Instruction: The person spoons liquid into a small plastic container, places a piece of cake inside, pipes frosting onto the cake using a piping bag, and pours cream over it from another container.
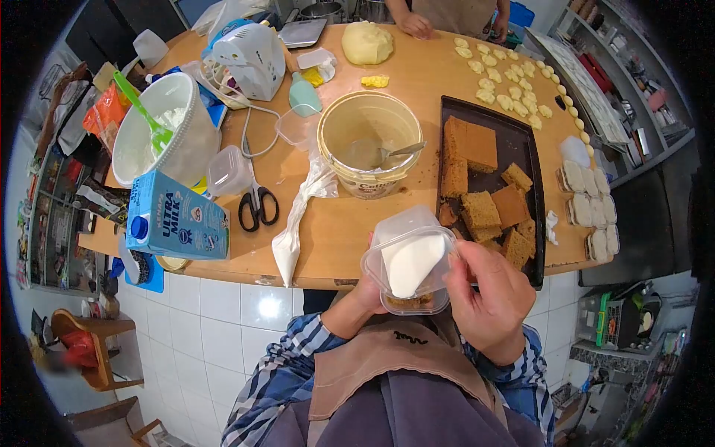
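Wooden table; clear tub held near its edge.
Left hand curls round tub; right hand, fingers nearly closed at rim, hold unclear. White patch inside, possibly cream. Steady palm support should keep it level.

- Left: blue carton, white bowl, lime-green spatula
- Far: pale-yellow dough
- Right: black tray, brown cake
- Near: colourless cup, brown apron, blue-and-white plaid sleeves
- Worktop: orange-tan
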`<state>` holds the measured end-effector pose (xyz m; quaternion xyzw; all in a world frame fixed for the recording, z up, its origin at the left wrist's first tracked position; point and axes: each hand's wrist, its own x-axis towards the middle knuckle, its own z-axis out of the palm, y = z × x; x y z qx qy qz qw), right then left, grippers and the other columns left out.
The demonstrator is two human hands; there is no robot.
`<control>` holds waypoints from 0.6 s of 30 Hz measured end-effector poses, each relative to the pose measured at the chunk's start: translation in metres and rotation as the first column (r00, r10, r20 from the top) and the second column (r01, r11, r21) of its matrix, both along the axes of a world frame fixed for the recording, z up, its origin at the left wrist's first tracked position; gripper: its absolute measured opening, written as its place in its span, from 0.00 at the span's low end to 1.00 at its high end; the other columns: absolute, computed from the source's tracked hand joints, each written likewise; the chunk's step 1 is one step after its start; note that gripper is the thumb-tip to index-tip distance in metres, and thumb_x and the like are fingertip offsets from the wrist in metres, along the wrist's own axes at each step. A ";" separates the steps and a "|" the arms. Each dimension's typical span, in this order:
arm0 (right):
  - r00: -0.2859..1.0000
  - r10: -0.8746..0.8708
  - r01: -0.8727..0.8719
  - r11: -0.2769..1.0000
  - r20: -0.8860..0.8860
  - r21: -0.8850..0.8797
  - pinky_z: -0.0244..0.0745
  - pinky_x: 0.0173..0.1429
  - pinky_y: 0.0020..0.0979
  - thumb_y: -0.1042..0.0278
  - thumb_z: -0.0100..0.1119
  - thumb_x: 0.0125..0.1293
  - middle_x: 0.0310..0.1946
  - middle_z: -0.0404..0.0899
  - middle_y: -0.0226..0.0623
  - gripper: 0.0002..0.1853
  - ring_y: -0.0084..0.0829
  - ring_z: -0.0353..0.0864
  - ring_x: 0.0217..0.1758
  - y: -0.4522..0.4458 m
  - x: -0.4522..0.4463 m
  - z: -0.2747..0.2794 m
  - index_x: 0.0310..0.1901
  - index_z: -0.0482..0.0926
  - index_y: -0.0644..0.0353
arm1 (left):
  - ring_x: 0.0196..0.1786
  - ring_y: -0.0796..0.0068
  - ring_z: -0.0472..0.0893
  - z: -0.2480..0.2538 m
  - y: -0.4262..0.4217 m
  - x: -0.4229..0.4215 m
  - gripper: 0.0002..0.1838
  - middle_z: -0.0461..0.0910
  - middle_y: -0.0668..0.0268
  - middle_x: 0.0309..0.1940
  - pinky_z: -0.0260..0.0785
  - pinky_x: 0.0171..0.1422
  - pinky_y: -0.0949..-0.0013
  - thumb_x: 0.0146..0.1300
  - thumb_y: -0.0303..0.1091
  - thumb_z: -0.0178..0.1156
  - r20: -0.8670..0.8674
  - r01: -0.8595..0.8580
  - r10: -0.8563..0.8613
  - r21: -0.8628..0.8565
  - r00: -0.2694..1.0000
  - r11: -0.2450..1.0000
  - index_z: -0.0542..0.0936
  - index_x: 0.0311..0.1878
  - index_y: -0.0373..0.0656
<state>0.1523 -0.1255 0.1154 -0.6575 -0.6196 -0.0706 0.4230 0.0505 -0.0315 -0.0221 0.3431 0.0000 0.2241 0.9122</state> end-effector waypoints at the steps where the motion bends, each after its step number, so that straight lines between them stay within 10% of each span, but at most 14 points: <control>1: 1.000 0.000 0.000 1.000 0.000 0.000 0.75 0.34 0.31 0.84 0.60 0.47 0.30 0.77 0.47 0.14 0.40 0.80 0.30 0.000 0.000 0.000 0.39 0.75 0.72 | 0.61 0.64 0.67 0.001 0.000 -0.001 0.41 0.64 0.62 0.61 0.61 0.63 0.56 0.59 0.70 0.26 -0.122 -0.039 0.054 0.118 0.991 0.992 0.58 0.65 0.48; 7: 1.000 0.006 -0.006 1.000 -0.010 0.009 0.75 0.34 0.31 0.84 0.60 0.47 0.29 0.77 0.46 0.13 0.40 0.80 0.30 0.001 0.000 -0.001 0.38 0.75 0.71 | 0.61 0.63 0.68 -0.008 -0.001 0.007 0.41 0.64 0.62 0.61 0.61 0.63 0.56 0.60 0.69 0.26 0.349 0.136 -0.050 -0.226 0.936 0.965 0.58 0.65 0.48; 13: 0.998 -0.044 0.044 0.999 -0.035 0.014 0.74 0.31 0.31 0.84 0.60 0.48 0.27 0.77 0.44 0.12 0.39 0.79 0.27 0.005 0.003 0.000 0.37 0.75 0.69 | 0.57 0.64 0.71 0.014 -0.003 -0.003 0.37 0.65 0.60 0.60 0.68 0.56 0.58 0.62 0.66 0.27 -0.249 -0.037 0.053 0.069 0.967 0.997 0.58 0.65 0.48; 18: 0.993 -0.116 0.117 0.992 -0.030 0.050 0.73 0.30 0.31 0.83 0.60 0.48 0.26 0.77 0.45 0.11 0.40 0.79 0.27 0.010 0.007 -0.003 0.37 0.76 0.67 | 0.49 0.60 0.75 0.017 -0.013 -0.003 0.41 0.67 0.56 0.56 0.74 0.45 0.58 0.59 0.70 0.26 -0.140 -0.066 -0.008 -0.514 0.990 0.855 0.57 0.66 0.49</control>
